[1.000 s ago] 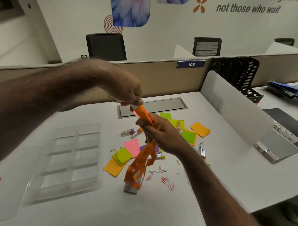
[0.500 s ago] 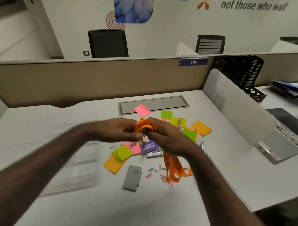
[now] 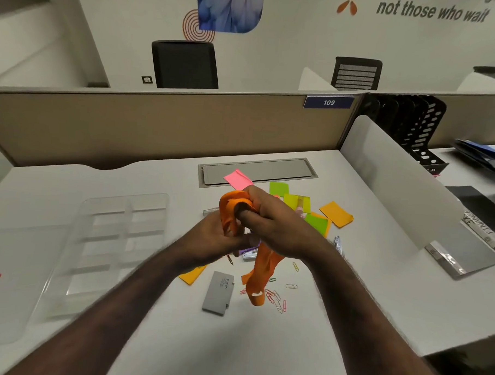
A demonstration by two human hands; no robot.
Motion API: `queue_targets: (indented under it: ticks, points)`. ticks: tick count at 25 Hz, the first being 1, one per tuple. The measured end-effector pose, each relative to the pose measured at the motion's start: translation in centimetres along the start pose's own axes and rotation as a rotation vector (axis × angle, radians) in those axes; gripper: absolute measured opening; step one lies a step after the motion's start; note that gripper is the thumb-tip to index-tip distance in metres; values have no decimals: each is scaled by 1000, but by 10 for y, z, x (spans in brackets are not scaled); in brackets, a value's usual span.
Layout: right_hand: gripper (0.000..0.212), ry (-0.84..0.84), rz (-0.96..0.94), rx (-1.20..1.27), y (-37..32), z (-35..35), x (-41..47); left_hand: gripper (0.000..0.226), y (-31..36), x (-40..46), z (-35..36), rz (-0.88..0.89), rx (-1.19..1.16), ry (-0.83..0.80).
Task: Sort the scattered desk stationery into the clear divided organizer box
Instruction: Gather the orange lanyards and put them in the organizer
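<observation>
A clear plastic divided organizer box [image 3: 119, 247] lies at the left of the white desk [image 3: 348, 319], its compartments bare. At centre, the left hand [image 3: 215, 239] and right hand [image 3: 276, 225] both clutch an orange fabric ribbon [image 3: 261, 275], raised above scattered coloured sticky notes [image 3: 336, 214], paper clips [image 3: 277, 297] and a grey flat case [image 3: 218, 293].

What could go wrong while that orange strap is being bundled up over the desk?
1. The strap's loose tail hangs just above the paper clips and could drag them farther apart.
2. The strap looks bulky; wound around the right hand's fingers, it may spring open in one of the organizer's small compartments.
3. Both hands, left included, hide part of the sticky notes, so items there may get nudged unseen.
</observation>
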State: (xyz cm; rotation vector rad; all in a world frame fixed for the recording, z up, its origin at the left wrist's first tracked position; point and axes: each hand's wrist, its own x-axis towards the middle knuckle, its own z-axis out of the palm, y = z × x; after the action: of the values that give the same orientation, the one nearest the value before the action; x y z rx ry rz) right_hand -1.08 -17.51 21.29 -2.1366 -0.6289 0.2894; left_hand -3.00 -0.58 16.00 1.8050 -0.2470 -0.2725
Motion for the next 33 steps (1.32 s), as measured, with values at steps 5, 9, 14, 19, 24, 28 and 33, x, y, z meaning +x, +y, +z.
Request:
queue_targets:
  ticks: [5, 9, 14, 19, 24, 28, 33]
  points:
    - [18, -56, 42, -39, -3, 6, -1, 31, -17, 10, 24, 37, 55, 20]
    - [13, -86, 59, -63, -3, 5, -5, 33, -24, 9, 29, 38, 3, 59]
    - [10, -63, 1, -125, -1, -8, -5, 65, -26, 13, 29, -98, -71, 99]
    - [13, 66, 56, -73, 7, -25, 0, 27, -5, -2, 12, -115, -92, -87]
    - [15, 116, 108, 7, 14, -30, 3, 35, -7, -3, 9, -155, -268, -67]
    - [21, 202, 128, 93, 19, -33, 2, 42, -15, -4, 2, -226, -451, -17]
    - [18, 216, 116, 130, 20, -22, -1, 61, -8, 4, 0, -252, -801, 165]
